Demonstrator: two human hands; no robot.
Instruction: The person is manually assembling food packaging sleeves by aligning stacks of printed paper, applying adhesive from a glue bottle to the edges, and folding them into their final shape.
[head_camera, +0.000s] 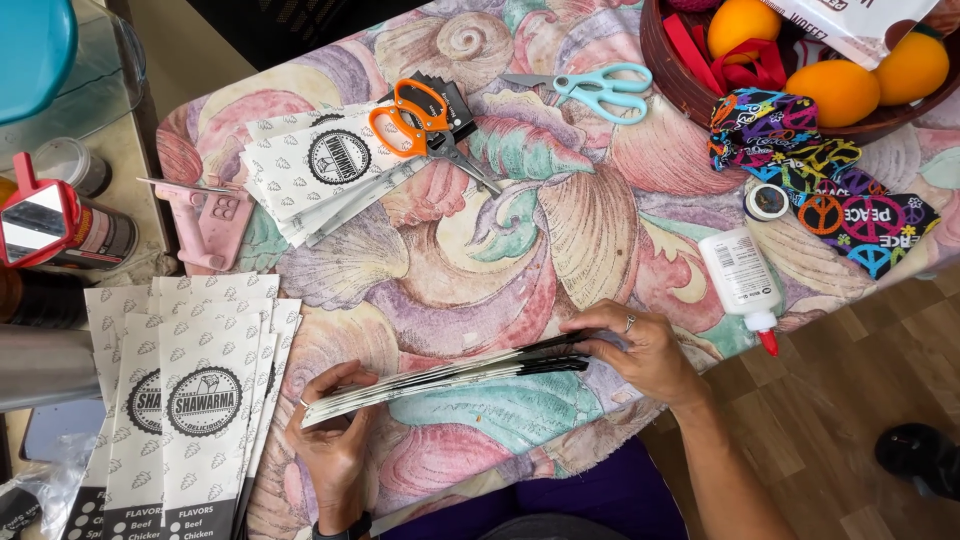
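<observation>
Both of my hands hold a flat stack of white-and-black paper bags (450, 376) edge-on, just above the table's near edge. My left hand (330, 440) grips the stack's left end from below. My right hand (640, 350), with a ring on one finger, pinches the right end. More of the same patterned paper bags (195, 400) lie fanned at the left. Another pile of these bags (320, 170) rests farther back, under the orange-handled scissors (425, 125).
A floral tablecloth (560, 220) covers the table. On it lie teal scissors (595, 88), a white glue bottle with a red tip (742, 280), a roll of tape (767, 201), patterned fabric (830, 190) and a pink tool (210, 225). A brown bowl (680, 85) with orange balls stands back right.
</observation>
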